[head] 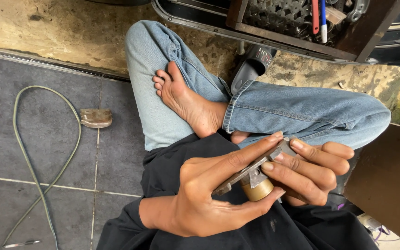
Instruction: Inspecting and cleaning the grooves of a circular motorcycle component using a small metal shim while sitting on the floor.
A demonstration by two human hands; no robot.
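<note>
Both hands meet lower centre-right of frame, over the lap, on one small metal part point(251, 173): a flat grey bar with a brass-coloured cylinder point(257, 190) under its middle. Left hand point(209, 194) is half-closed around it, index finger laid straight along the top of the bar, thumb curled under and touching the cylinder. Right hand point(309, 171) is wrapped in from the right, fingers bent over the bar's upper end and side, fingertips on the metal. So both have hold of it; the part sits tilted, low end lower left, high end upper right. Person sits cross-legged in blue jeans point(274, 109), bare foot point(184, 99) at centre frame resting on the other leg, dark cloth point(200, 234) over the lap. Grey sandal point(251, 67) on the floor just above the knee. Left of frame on the grey tiled floor point(47, 157): a looped green cable point(47, 153) and a small flat metal piece point(96, 117) beside it. Top right: a dark rack point(302, 28) with tools, details too cluttered to tell.
</note>
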